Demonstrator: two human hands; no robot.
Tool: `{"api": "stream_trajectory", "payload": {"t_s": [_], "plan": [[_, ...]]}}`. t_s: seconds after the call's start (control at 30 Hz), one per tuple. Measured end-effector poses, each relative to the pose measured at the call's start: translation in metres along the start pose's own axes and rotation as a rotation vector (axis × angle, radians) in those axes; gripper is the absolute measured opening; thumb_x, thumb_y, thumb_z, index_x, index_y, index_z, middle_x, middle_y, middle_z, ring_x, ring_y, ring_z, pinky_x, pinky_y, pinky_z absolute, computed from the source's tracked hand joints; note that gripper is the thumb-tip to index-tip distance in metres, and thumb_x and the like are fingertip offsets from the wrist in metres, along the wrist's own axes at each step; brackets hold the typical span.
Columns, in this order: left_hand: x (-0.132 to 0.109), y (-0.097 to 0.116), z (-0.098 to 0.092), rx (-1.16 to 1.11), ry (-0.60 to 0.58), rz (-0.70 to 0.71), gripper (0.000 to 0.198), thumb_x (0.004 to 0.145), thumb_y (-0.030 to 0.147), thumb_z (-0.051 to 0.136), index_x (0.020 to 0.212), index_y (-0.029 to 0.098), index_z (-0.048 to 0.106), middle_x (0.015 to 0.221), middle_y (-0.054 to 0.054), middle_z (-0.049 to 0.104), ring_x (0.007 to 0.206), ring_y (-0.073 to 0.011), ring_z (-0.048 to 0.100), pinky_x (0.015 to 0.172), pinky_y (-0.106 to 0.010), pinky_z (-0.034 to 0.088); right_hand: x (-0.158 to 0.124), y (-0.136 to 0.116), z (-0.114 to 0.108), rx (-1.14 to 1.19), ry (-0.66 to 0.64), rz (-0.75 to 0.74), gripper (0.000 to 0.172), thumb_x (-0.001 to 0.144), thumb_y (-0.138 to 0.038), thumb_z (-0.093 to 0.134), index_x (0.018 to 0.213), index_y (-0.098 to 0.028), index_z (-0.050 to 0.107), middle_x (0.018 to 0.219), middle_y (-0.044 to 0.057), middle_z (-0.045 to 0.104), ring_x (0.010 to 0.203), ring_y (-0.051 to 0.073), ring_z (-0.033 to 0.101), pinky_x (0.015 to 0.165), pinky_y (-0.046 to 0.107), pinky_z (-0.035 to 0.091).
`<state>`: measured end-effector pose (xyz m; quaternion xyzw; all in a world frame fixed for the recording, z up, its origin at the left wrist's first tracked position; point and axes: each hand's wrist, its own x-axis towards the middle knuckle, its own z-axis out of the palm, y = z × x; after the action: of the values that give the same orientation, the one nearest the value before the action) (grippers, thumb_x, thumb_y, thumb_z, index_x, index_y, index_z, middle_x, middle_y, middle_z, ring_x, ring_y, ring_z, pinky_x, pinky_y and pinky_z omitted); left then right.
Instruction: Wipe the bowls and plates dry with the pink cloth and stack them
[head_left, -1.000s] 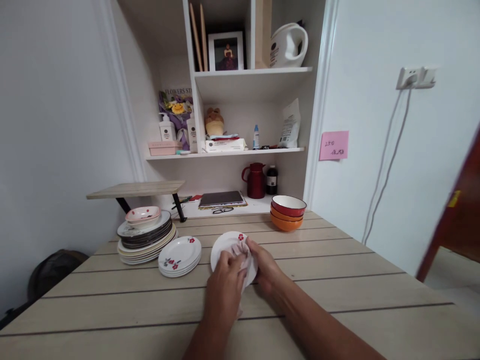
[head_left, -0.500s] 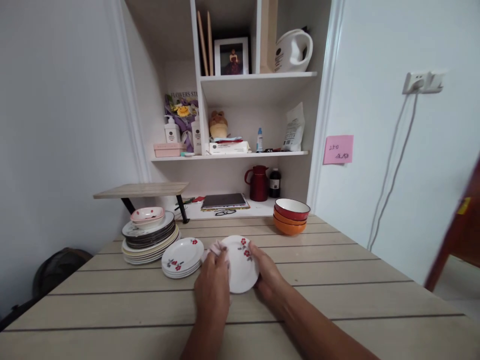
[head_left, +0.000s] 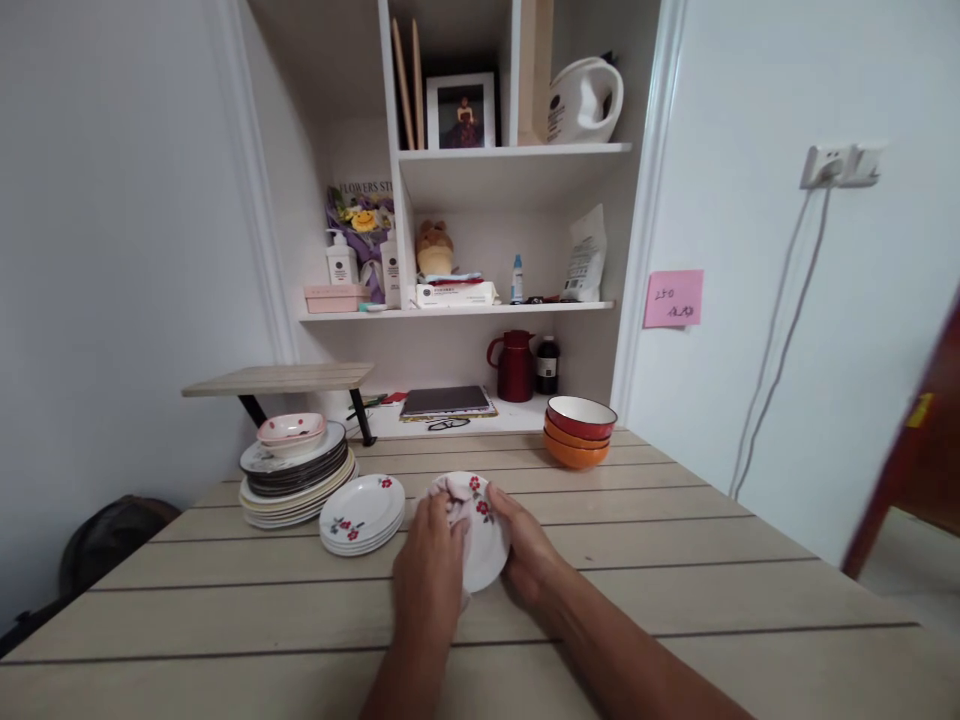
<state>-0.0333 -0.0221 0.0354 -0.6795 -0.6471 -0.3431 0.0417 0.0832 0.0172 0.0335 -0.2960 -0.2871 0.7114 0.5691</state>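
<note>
A small white plate (head_left: 486,550) with red flowers is held tilted above the table, near its middle. My right hand (head_left: 531,552) grips its right rim, thumb on the upper face and fingers underneath. Bunched in my left hand (head_left: 431,560) is a pale pink cloth (head_left: 459,500), pressed against the plate's left side. The fingers of that hand are closed over the cloth and cover part of the plate. Just left of my hands lies a short stack of matching flowered plates (head_left: 367,505).
At the left, a taller stack of plates (head_left: 259,500) carries small pink-dotted bowls (head_left: 292,432) beside a wooden riser (head_left: 281,379). Red and orange bowls (head_left: 576,450) are nested at the back right. Behind the table (head_left: 637,600) stand a red jug (head_left: 515,367) and a laptop (head_left: 444,400).
My left hand and the cloth have shifted up across the plate's face. The plate has moved slightly left and turned a little in my right hand.
</note>
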Motion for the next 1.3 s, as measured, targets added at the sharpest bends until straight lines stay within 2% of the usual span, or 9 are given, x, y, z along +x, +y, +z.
{"api": "stream_trajectory", "payload": {"t_s": [0.17, 0.27, 0.4, 0.57, 0.67, 0.83, 1.0, 1.1, 1.3], "plan": [[-0.003, 0.004, 0.001, 0.005, -0.130, 0.024, 0.029, 0.094, 0.019, 0.047, 0.121, 0.021, 0.056, 0.122, -0.009, 0.063, 0.115, -0.0225, 0.060, 0.089, -0.033, 0.050, 0.008, -0.011, -0.008, 0.018, 0.132, -0.043, 0.021, 0.085, -0.037, 0.065, 0.094, -0.018, 0.069, 0.078, 0.005, 0.078, 0.067, 0.021, 0.070, 0.067, 0.032, 0.054], [-0.008, 0.011, 0.003, -0.008, -0.205, 0.166, 0.030, 0.093, 0.018, 0.047, 0.120, 0.022, 0.060, 0.119, -0.008, 0.064, 0.110, -0.0216, 0.062, 0.090, -0.032, 0.050, 0.011, -0.010, -0.013, 0.021, 0.097, 0.006, 0.026, 0.087, -0.041, 0.062, 0.093, -0.016, 0.069, 0.077, 0.006, 0.077, 0.067, 0.023, 0.071, 0.068, 0.034, 0.054], [-0.009, 0.013, 0.005, -0.007, -0.184, 0.250, 0.032, 0.093, 0.018, 0.047, 0.120, 0.025, 0.062, 0.117, -0.006, 0.064, 0.108, -0.0209, 0.062, 0.086, -0.030, 0.050, 0.008, 0.000, -0.011, 0.010, 0.000, 0.054, 0.029, 0.081, -0.044, 0.070, 0.086, -0.015, 0.070, 0.078, 0.006, 0.077, 0.070, 0.021, 0.070, 0.071, 0.031, 0.053], [0.002, 0.000, 0.000, 0.084, 0.024, 0.014, 0.034, 0.098, 0.023, 0.041, 0.127, 0.022, 0.059, 0.124, -0.009, 0.060, 0.105, -0.0216, 0.064, 0.079, -0.030, 0.051, 0.000, 0.009, 0.000, -0.015, -0.024, 0.023, 0.031, 0.080, -0.042, 0.072, 0.094, -0.014, 0.072, 0.082, 0.007, 0.078, 0.071, 0.020, 0.070, 0.071, 0.030, 0.053], [0.005, -0.003, -0.002, 0.149, 0.033, -0.064, 0.034, 0.099, 0.024, 0.040, 0.127, 0.021, 0.059, 0.124, -0.011, 0.061, 0.107, -0.0236, 0.063, 0.078, -0.031, 0.051, 0.002, 0.006, 0.001, 0.005, 0.025, 0.002, 0.028, 0.085, -0.039, 0.066, 0.096, -0.014, 0.071, 0.080, 0.007, 0.078, 0.067, 0.021, 0.071, 0.068, 0.031, 0.054], [-0.006, 0.010, 0.000, 0.073, -0.141, 0.121, 0.034, 0.098, 0.023, 0.041, 0.126, 0.025, 0.061, 0.116, -0.007, 0.064, 0.104, -0.0210, 0.064, 0.081, -0.029, 0.050, 0.009, -0.008, -0.009, 0.075, 0.148, 0.032, 0.031, 0.091, -0.042, 0.057, 0.096, -0.014, 0.069, 0.074, 0.007, 0.077, 0.067, 0.022, 0.071, 0.071, 0.034, 0.055], [-0.014, 0.020, 0.004, -0.026, -0.197, 0.281, 0.033, 0.096, 0.019, 0.044, 0.119, 0.030, 0.066, 0.112, -0.005, 0.064, 0.102, -0.0190, 0.063, 0.085, -0.027, 0.050, 0.005, -0.006, -0.008, 0.086, -0.014, 0.173, 0.036, 0.089, -0.049, 0.059, 0.083, -0.014, 0.068, 0.073, 0.009, 0.077, 0.070, 0.024, 0.072, 0.075, 0.036, 0.056], [-0.011, 0.015, 0.003, 0.005, -0.111, 0.204, 0.033, 0.098, 0.022, 0.042, 0.119, 0.029, 0.066, 0.112, -0.005, 0.063, 0.099, -0.0182, 0.064, 0.082, -0.027, 0.050, 0.002, 0.004, -0.003, 0.068, -0.065, 0.178, 0.034, 0.085, -0.047, 0.066, 0.083, -0.014, 0.070, 0.075, 0.008, 0.077, 0.071, 0.022, 0.072, 0.076, 0.033, 0.055], [-0.002, 0.002, -0.004, 0.192, 0.030, -0.087, 0.036, 0.100, 0.026, 0.040, 0.129, 0.029, 0.060, 0.115, -0.008, 0.061, 0.097, -0.0209, 0.065, 0.068, -0.028, 0.049, 0.002, 0.008, 0.000, 0.034, 0.016, 0.043, 0.031, 0.087, -0.042, 0.066, 0.100, -0.014, 0.070, 0.086, 0.009, 0.079, 0.074, 0.023, 0.073, 0.073, 0.033, 0.055]]}}
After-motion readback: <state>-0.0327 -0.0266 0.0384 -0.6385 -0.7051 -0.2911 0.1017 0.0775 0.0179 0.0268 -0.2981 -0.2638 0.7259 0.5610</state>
